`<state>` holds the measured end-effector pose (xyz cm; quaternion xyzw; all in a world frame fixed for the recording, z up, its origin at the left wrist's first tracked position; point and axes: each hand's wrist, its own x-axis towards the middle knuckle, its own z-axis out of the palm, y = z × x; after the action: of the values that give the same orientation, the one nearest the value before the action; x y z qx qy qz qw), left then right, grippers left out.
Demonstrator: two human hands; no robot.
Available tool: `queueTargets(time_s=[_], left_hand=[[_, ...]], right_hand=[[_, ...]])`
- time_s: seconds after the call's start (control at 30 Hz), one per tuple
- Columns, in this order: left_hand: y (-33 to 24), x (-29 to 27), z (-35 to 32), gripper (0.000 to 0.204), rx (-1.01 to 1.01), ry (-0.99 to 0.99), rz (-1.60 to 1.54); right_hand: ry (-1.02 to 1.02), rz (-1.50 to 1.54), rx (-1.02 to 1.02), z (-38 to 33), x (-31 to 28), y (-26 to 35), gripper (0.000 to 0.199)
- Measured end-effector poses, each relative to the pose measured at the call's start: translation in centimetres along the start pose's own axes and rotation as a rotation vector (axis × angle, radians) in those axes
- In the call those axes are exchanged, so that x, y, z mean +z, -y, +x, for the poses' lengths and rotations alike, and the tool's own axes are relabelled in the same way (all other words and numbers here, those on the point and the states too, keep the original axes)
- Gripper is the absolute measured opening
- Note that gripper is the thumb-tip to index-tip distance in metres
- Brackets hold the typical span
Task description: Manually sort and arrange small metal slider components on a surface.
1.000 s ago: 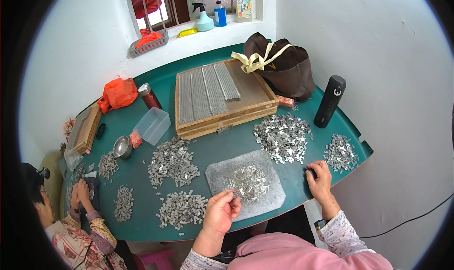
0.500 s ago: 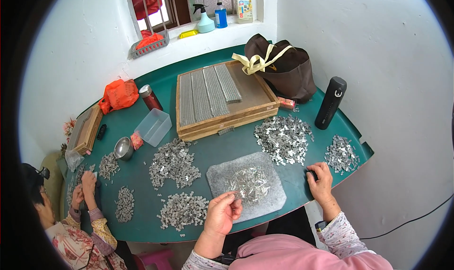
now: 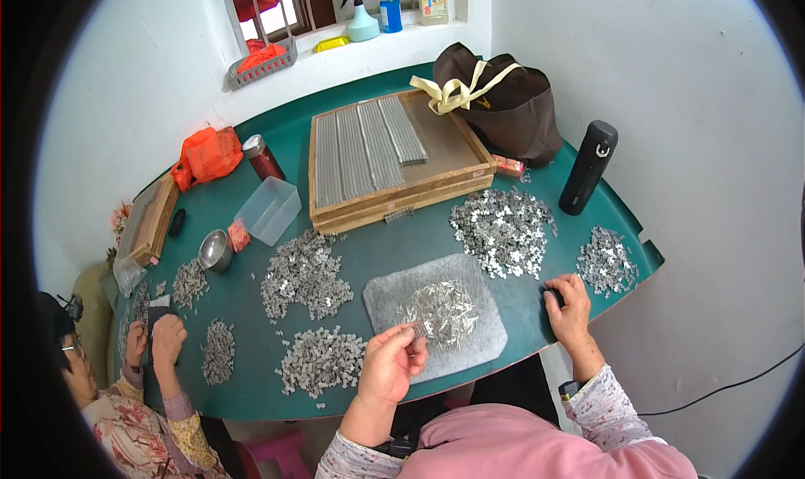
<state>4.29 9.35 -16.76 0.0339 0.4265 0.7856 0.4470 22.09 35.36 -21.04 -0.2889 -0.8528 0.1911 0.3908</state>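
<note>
My left hand is closed in a pinch over the near left part of a grey felt mat. Between its fingertips is a small metal piece, too small to make out in detail. Just beyond the fingers, a heap of thin silvery pins lies on the mat. My right hand rests at the table's near edge, right of the mat, its fingers curled over a small black object that is mostly hidden. Heaps of small metal pieces lie left of the mat and beyond my right hand.
A wooden tray with rows of metal strips stands at the back, beside a brown bag. A black bottle stands at right. Leftward are a clear plastic box, a metal bowl and a co-worker's hands.
The view has tilted slightly, so the scene sits a little higher. My left hand keeps its pinch by the pins; my right stays put. The co-worker's hands have moved apart and lower.
</note>
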Motion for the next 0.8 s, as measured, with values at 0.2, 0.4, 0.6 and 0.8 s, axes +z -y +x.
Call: queueTargets(time_s=[0.2,0.4,0.6,0.8], left_hand=[[-0.8,0.1,1.1,0.02,0.0,-0.023,0.057],[-1.9,0.9,1.7,0.02,0.032,0.04,0.132],[-1.4,1.0,2.3,0.012,0.035,0.119,0.159],[-0.3,-0.2,1.6,0.01,0.021,0.071,0.176]], right_hand=[[0.037,0.076,-0.317,2.8,-0.4,4.6,0.024],[0.298,0.434,-0.409,5.0,3.3,11.8,0.025],[0.472,0.488,-0.467,4.2,5.2,13.7,0.021],[0.446,0.406,-0.531,3.1,5.3,14.1,0.014]])
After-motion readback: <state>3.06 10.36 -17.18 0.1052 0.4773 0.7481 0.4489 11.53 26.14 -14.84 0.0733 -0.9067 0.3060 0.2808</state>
